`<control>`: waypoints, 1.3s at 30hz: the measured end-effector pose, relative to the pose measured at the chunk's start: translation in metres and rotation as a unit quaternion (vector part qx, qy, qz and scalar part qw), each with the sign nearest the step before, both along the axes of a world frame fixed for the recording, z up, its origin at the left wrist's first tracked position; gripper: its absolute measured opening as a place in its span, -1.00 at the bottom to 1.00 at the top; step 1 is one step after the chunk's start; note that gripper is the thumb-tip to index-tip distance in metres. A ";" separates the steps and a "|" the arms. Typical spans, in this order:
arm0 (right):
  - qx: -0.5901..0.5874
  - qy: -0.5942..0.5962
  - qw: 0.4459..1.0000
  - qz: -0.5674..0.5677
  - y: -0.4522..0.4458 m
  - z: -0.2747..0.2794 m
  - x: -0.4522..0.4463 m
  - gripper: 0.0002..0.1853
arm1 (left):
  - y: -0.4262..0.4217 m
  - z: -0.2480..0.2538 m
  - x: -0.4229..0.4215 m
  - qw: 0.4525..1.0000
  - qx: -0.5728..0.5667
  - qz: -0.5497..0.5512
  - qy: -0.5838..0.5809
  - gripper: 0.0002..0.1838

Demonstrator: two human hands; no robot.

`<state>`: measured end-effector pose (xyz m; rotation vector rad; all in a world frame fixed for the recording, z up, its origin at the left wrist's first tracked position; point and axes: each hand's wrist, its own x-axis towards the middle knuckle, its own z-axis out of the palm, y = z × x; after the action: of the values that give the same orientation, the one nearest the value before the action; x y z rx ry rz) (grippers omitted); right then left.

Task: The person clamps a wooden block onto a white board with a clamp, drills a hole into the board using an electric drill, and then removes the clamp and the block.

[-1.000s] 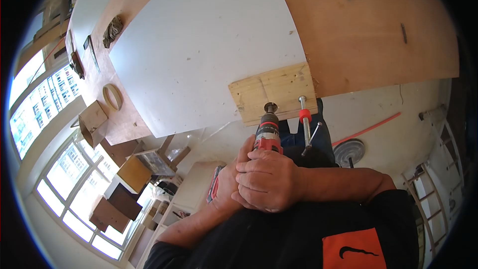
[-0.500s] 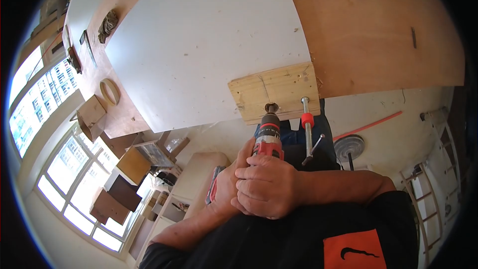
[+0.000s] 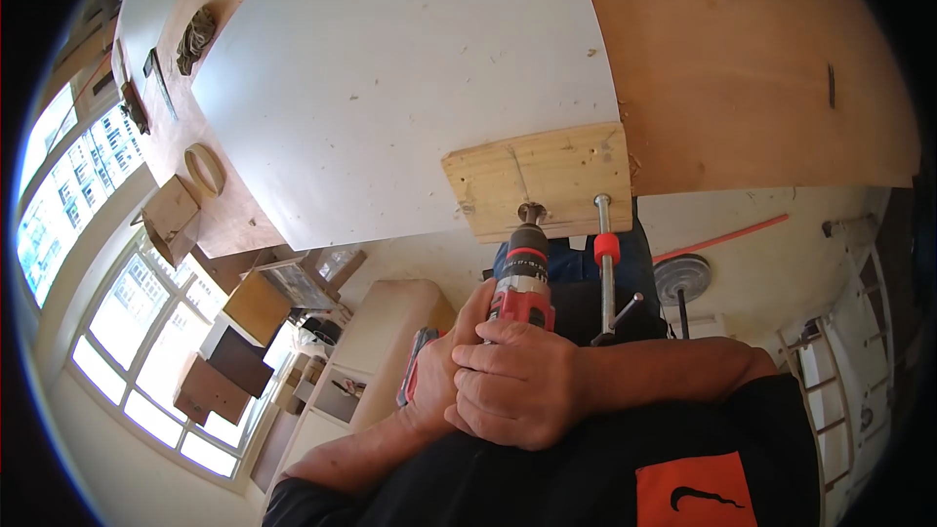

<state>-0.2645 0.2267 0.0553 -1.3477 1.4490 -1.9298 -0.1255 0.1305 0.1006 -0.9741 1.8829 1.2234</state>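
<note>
Both of my hands are closed round a red and black cordless drill (image 3: 528,278). My left hand (image 3: 439,371) wraps its left side, near the red battery (image 3: 415,363). My right hand (image 3: 517,381) is closed over the back of the drill and overlaps the left hand, so much of the grip is hidden. From the chuck, a bit (image 3: 530,214) reaches into a dark hole in the pale wooden board (image 3: 547,171). A pencil-like line crosses that board. Just right of the drill, a clamp (image 3: 607,259) with a red collar stands at the board's edge.
A white sheet (image 3: 410,88) lies under the board on the wooden tabletop (image 3: 732,88), with scattered chips. On the left lie a tape roll (image 3: 204,170) and a crumpled dark cloth (image 3: 197,39). Below the table edge is a round metal base (image 3: 682,278).
My view has shifted slightly. My hands and the drill sit marginally lower and further left in view; the bit stays at the hole.
</note>
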 end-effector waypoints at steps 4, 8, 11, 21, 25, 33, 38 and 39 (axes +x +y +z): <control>0.003 -0.001 1.000 0.007 -0.001 -0.001 -0.002 -0.79 | 0.003 0.003 -0.004 0.999 0.003 0.033 0.005 -0.40; 0.012 -0.008 1.000 0.028 0.000 0.000 -0.010 -0.81 | 0.005 0.008 -0.011 0.986 0.095 0.136 -0.021 -0.43; 0.011 -0.011 0.999 0.052 -0.004 0.000 -0.013 -0.82 | 0.004 0.000 -0.002 0.996 0.073 0.053 -0.020 -0.40; 0.022 -0.018 0.996 0.080 -0.009 0.000 -0.020 -0.84 | -0.007 0.005 0.000 0.999 0.032 -0.022 0.002 -0.28; 0.020 -0.012 0.996 0.089 -0.010 -0.001 -0.022 -0.85 | -0.008 0.004 0.001 0.999 0.027 -0.020 0.008 -0.22; 0.024 -0.006 0.997 0.075 -0.008 -0.001 -0.021 -0.85 | -0.006 0.004 0.000 1.000 0.021 -0.003 0.018 -0.15; 0.023 -0.013 0.996 0.083 -0.009 0.000 -0.021 -0.85 | 0.005 -0.011 0.039 0.998 0.053 0.017 -0.006 -0.16; 0.021 -0.014 0.996 0.082 -0.009 -0.001 -0.021 -0.85 | 0.004 -0.011 0.038 0.999 0.048 0.015 -0.003 -0.16</control>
<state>-0.2855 0.2173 0.0547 -1.3708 1.3150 -1.7965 -0.0874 0.1346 0.0899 -0.9566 1.7924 1.3154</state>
